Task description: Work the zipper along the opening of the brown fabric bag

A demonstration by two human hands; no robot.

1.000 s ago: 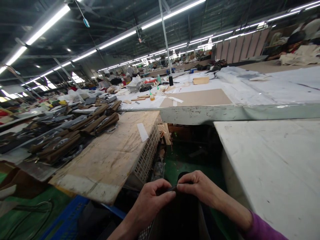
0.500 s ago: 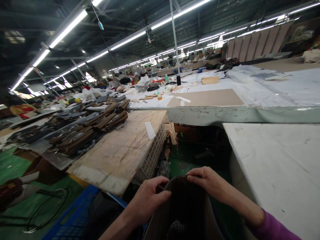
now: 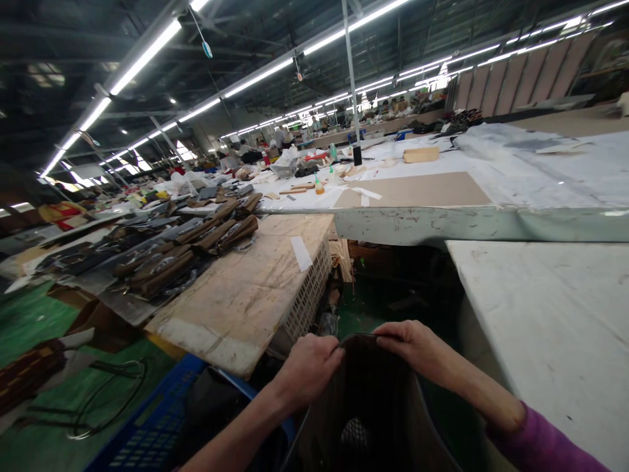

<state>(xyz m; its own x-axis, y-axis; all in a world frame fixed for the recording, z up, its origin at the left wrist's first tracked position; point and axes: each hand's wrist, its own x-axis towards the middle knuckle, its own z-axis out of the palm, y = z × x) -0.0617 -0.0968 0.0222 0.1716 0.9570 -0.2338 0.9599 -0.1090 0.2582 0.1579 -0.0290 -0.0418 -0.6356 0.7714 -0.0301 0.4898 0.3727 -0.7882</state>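
Observation:
A dark, open-topped piece of material point(image 3: 383, 393) stands at the bottom centre, its rim curving between my two hands. My left hand point(image 3: 312, 364) pinches the rim on the left side. On the right, my right hand point(image 3: 410, 344) grips the far part of the rim between thumb and fingers. A small checked patch point(image 3: 354, 434) shows down inside the dark opening. The lower part of the piece runs out of view.
A worn board point(image 3: 236, 282) on a white crate lies ahead left, beside brown bundles point(image 3: 171, 262). A blue basket point(image 3: 147, 419) sits lower left. A white-topped table point(image 3: 550, 308) is at right, and a long worktable point(image 3: 413, 226) crosses ahead.
My left thumb and fingers have closed on the rim, where they were apart before. The surroundings have shifted slightly right in view.

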